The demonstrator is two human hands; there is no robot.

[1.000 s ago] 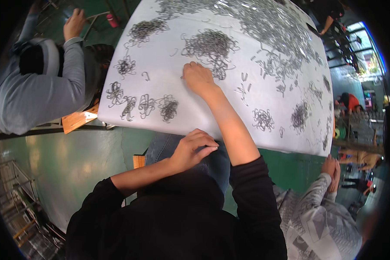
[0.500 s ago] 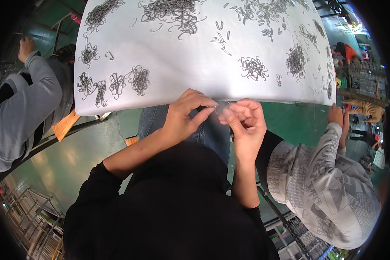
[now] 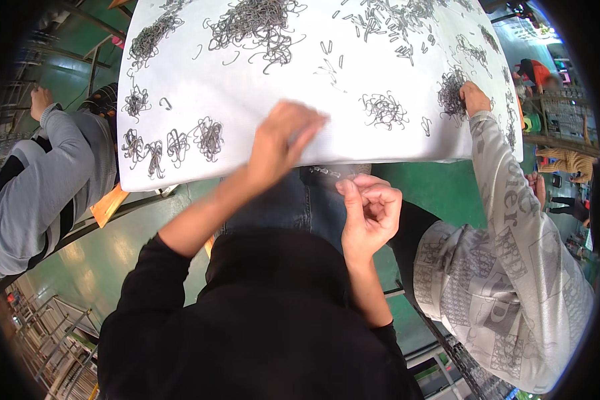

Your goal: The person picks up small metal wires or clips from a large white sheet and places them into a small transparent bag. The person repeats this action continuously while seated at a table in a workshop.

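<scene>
My left hand (image 3: 283, 143) is over the front edge of the white-covered table (image 3: 260, 87), smeared by motion; whether its fingers hold anything cannot be made out. Just below that edge, in front of my lap, my right hand (image 3: 372, 217) is closed, thumb against fingers. What it pinches is too small to name. A short, pale, shiny chain-like strip (image 3: 325, 172) shows beside its fingertips; I cannot tell whether the fingers touch it. Nearest my left hand lies a small heap of curved metal hooks (image 3: 209, 140). Another heap of hooks (image 3: 383, 110) lies to the right.
A large hook pile (image 3: 255, 28) and scattered narrow metal pieces (image 3: 397, 23) lie at the back. More small heaps line the left side. A co-worker's hand (image 3: 475, 99) reaches to a dark heap (image 3: 452, 92) on the right. Another person's grey sleeve (image 3: 70, 140) is at left.
My left hand has parted from my right and moved up over the table. My right hand has dropped slightly. The right co-worker's hand has moved from the table edge onto a heap.
</scene>
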